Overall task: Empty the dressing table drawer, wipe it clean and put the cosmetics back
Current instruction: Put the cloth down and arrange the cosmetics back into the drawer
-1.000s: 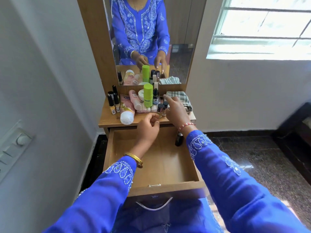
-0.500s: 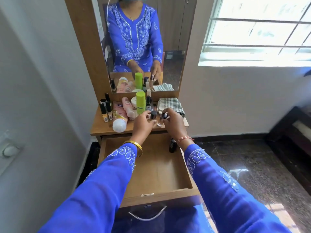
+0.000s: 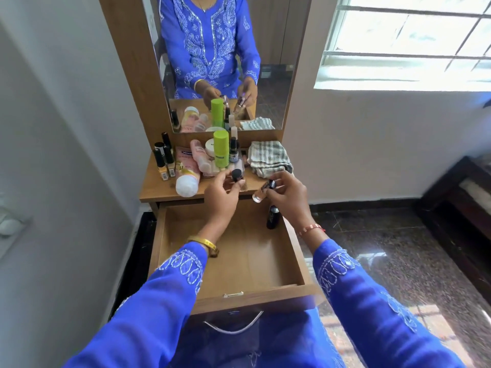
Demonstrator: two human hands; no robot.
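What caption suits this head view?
Each hand lifts a small bottle above the nearly empty drawer.

A second ago both hands reached among the bottles at the surface's front edge; now the left hand (image 3: 221, 193) has lifted a black-capped bottle (image 3: 237, 175); the right hand (image 3: 288, 193) has raised a small clear bottle (image 3: 263, 191), tilted, over the drawer's back edge.

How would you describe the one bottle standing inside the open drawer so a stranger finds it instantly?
Start at the open wooden drawer below the dressing table top. Look to its far right corner, below the right hand. The small dark bottle with a black cap stands there upright, the only cosmetic inside the drawer.
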